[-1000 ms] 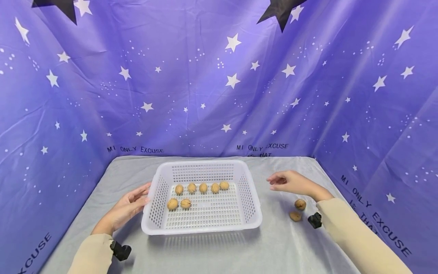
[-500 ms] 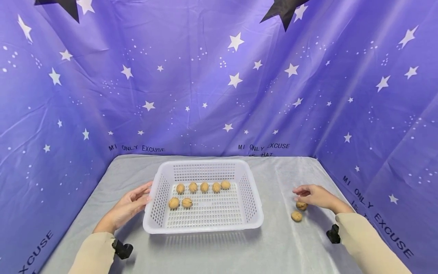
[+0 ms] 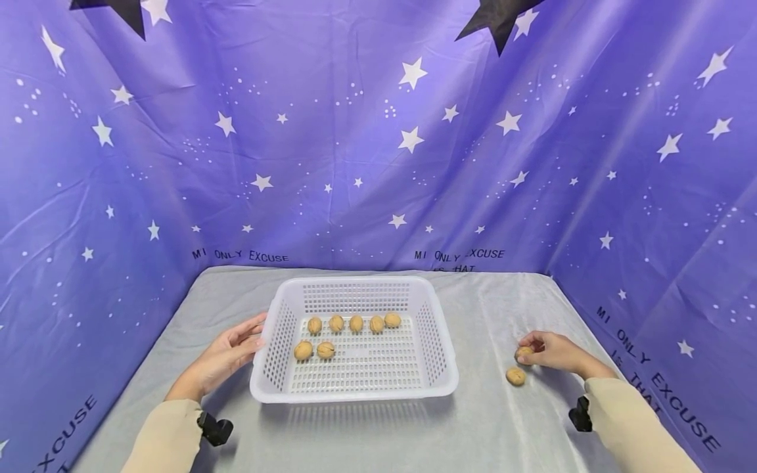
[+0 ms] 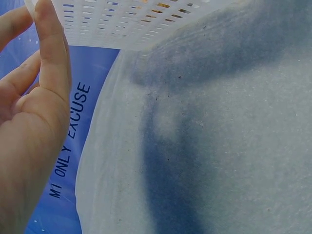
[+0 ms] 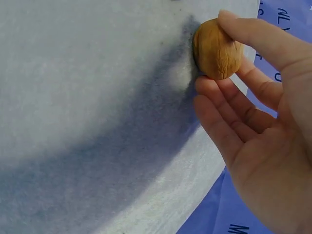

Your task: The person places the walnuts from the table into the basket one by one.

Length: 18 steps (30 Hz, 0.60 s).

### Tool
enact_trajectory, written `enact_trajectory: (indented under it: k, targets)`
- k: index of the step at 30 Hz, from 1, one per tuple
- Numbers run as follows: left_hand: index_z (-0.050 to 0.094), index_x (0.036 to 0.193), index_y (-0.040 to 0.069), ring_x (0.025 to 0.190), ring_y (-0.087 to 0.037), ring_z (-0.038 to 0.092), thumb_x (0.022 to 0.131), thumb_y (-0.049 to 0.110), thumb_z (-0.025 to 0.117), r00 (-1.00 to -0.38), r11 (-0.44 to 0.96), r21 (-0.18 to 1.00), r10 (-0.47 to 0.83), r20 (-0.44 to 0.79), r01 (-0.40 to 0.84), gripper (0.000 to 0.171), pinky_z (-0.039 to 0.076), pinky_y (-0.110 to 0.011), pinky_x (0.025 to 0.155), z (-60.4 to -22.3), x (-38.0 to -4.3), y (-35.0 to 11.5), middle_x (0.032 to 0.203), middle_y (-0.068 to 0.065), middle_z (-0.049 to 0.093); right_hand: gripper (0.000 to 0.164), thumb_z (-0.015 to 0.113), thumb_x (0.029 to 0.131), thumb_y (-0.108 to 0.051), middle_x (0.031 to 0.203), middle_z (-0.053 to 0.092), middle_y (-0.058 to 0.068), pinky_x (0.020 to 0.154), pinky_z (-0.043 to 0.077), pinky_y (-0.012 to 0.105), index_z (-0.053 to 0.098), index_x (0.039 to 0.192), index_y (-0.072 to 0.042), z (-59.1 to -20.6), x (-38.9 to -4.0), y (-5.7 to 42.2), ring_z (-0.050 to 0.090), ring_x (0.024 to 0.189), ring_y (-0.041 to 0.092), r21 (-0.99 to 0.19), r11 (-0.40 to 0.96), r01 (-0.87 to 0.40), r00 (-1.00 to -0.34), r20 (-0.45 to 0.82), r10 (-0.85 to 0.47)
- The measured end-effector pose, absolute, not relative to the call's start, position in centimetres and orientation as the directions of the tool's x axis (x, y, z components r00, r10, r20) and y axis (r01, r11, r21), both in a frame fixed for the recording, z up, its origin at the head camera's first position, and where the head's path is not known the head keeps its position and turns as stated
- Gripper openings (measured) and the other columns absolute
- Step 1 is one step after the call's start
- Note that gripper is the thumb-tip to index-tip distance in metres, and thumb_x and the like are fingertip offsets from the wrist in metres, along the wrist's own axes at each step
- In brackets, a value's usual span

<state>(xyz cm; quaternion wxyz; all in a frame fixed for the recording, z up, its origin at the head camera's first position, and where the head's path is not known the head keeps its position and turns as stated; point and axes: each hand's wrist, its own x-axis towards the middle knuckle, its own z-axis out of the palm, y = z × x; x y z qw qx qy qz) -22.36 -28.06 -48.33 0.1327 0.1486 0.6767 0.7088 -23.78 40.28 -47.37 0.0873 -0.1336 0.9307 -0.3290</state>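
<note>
My right hand (image 3: 556, 353) pinches a walnut (image 5: 217, 48) at the right side of the table, thumb on one side and fingers on the other. A second walnut (image 3: 516, 376) lies on the cloth just nearer to me. Left of centre stands a white perforated plastic basket (image 3: 355, 395). My left hand (image 3: 221, 355) holds its left rim between thumb and fingers, as the left wrist view also shows. Inside, a back row of several walnuts (image 3: 355, 323) runs across the basket floor, and two more walnuts (image 3: 325, 350) sit at the front left.
A grey cloth (image 3: 378, 437) covers the table. Purple star-patterned curtains (image 3: 331, 151) enclose it at the back and both sides. Black wrist cameras (image 3: 215, 429) are strapped over the beige sleeves (image 3: 641, 427).
My right hand has moved from beside the basket to the right and toward me, and now grips the farther loose walnut. My left hand stays at the basket rim.
</note>
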Motion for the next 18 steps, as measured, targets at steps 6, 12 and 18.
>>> enact_trajectory:
  k: [6,12,18]
  targets:
    - [0.018,0.157,-0.004,0.124,-0.018,0.057,0.102,-0.001,0.052,-0.924,-0.052,0.999,0.382,0.024,0.004,0.065,0.049,-0.031,0.100,-48.3,-22.4,-27.9,0.146,-0.010,0.049,0.037,0.083,0.083,-0.021,0.089,0.064,0.001,0.067,0.049,0.025,0.067,0.107,0.002,-46.7,-24.3,40.0,0.059,0.082,0.013,-0.607,0.769,-0.199,-0.955,-0.058,-0.292]
    - [0.019,0.157,-0.004,0.122,-0.017,0.058,0.102,-0.001,0.053,-0.923,-0.056,0.998,0.385,0.026,0.004,0.065,0.050,-0.031,0.100,-48.4,-22.4,-28.0,0.143,-0.006,0.052,0.038,0.080,0.086,-0.024,0.096,0.067,0.004,0.071,0.052,0.027,0.067,0.111,0.001,-44.3,-24.8,38.8,0.061,0.088,0.018,-0.611,0.754,-0.241,-0.949,-0.013,-0.314]
    - [0.018,0.157,-0.005,0.121,-0.016,0.059,0.102,-0.001,0.052,-0.915,-0.070,0.997,0.402,0.047,0.020,0.065,0.050,-0.032,0.099,-48.5,-22.5,-28.1,0.143,-0.005,0.053,0.038,0.078,0.089,-0.025,0.101,0.068,0.005,0.073,0.054,0.027,0.067,0.116,-0.001,-41.6,-25.6,37.2,0.063,0.092,0.019,-0.588,0.754,-0.293,-0.941,0.040,-0.335]
